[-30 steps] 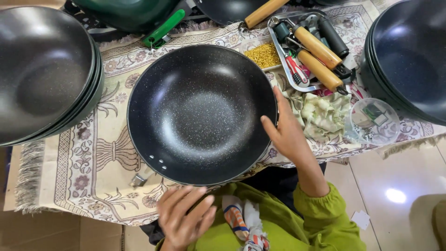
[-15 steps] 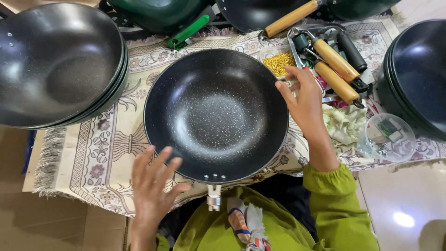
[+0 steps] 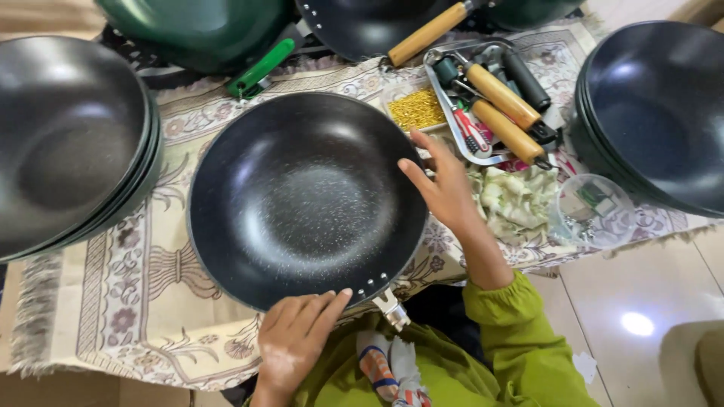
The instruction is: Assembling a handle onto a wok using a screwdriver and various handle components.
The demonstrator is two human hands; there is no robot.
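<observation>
Head view: metal tray [image 3: 443, 94] of wooden handles [image 3: 504, 113].

There is a single view, from a camera worn on the person's head, looking almost straight down, with no second view to share anything with. It sits close above the work: the black pan [image 3: 305, 200] fills the middle of the frame, and the left hand [image 3: 294, 343] and right hand [image 3: 445, 188] come in from the bottom edge, so the person's body lies at the bottom. The patterned cloth [image 3: 128, 301] spreads across most of the frame, while the stacked pans [image 3: 72, 143] at left and others at right and top are cut off by the edges. Pale floor [image 3: 641, 301] shows at lower right.
</observation>
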